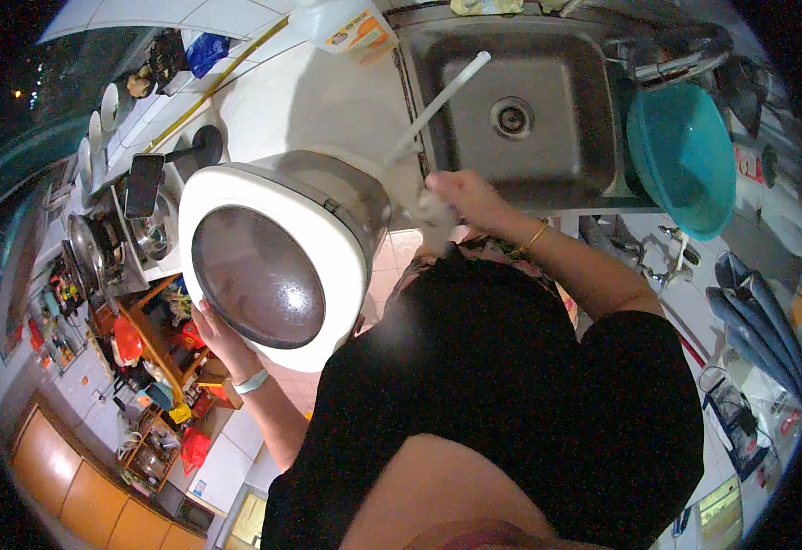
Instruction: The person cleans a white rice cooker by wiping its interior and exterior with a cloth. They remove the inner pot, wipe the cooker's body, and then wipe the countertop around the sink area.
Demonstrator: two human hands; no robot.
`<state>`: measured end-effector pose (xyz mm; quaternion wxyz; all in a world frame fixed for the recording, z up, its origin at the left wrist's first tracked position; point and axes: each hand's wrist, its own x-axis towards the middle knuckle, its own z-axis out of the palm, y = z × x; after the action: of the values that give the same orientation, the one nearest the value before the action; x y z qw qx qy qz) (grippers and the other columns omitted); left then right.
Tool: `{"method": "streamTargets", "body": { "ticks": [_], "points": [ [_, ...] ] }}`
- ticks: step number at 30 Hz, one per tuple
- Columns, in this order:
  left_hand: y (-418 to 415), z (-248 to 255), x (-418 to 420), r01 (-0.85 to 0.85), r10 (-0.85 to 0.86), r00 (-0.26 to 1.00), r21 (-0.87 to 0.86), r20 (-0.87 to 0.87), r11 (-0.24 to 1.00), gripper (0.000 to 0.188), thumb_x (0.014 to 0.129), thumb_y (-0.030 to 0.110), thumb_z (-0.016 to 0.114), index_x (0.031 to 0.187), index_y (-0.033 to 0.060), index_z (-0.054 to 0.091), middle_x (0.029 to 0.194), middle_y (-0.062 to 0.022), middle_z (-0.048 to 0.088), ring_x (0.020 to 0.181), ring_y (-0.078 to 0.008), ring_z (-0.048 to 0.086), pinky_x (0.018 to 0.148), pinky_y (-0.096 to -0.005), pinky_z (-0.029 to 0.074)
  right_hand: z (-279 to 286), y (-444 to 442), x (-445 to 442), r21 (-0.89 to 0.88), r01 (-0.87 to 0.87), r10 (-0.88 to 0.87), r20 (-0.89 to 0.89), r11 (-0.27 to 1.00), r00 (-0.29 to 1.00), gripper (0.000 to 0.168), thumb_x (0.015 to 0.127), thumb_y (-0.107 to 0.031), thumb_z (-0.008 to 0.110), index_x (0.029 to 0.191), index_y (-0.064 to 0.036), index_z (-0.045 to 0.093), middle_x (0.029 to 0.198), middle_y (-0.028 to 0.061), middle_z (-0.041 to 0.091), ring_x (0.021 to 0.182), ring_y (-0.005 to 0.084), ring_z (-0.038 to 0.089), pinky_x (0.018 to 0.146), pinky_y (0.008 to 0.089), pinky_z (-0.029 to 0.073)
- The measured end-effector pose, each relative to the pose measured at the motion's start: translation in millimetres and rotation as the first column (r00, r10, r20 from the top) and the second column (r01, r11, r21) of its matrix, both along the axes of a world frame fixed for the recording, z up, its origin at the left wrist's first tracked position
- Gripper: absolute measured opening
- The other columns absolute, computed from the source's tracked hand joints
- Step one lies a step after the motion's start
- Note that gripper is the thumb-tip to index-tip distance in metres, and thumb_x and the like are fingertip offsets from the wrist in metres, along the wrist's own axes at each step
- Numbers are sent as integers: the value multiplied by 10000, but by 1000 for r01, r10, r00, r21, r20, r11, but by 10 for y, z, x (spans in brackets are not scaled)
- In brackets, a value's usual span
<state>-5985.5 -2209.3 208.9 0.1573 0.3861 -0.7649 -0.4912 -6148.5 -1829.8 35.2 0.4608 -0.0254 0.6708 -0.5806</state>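
Observation:
A large plastic container [373, 199] with smoky see-through walls is tilted in front of me, partly over the worktop's edge. Its white-rimmed end [273, 185] has a dark oval panel and faces up towards me. My left hand [218, 337] supports that rim at its lower left side, fingers spread along it. Near the sink's front left corner, my right hand [466, 199] is closed around a pale, blurred cloth-like thing [434, 210]. Beyond it, a white stick [449, 96] slants over the sink's left rim; whether it joins the pale thing, I cannot tell.
The steel sink [531, 161] has a round drain [511, 118]. A teal basin [683, 158] leans at its right. A plastic jug [346, 27] stands behind the worktop [256, 103]. At left, a phone [145, 185] is held on a stand. Blue cloth [758, 323] hangs at right.

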Motion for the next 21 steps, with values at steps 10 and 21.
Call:
{"method": "streamTargets", "body": {
  "ticks": [10,21],
  "points": [
    [35,33,-31,21,-18,999,72,-41,997,486,1013,394,486,1293,0,442,1205,-136,593,1060,-256,603,883,-386,518,-350,-126,-216,-104,622,-575,291,776,765,478,922,-254,623,1310,-26,463,1071,91,642,973,182,610,787,320,515],
    [-45,-16,23,3,1,999,106,-36,994,582,986,443,504,1358,5,417,1271,-142,556,1102,-280,569,919,-419,481,170,-488,-829,-425,397,-483,-116,814,868,251,955,-172,616,1172,-47,623,1027,40,677,959,123,618,842,276,500]
  ]
}}
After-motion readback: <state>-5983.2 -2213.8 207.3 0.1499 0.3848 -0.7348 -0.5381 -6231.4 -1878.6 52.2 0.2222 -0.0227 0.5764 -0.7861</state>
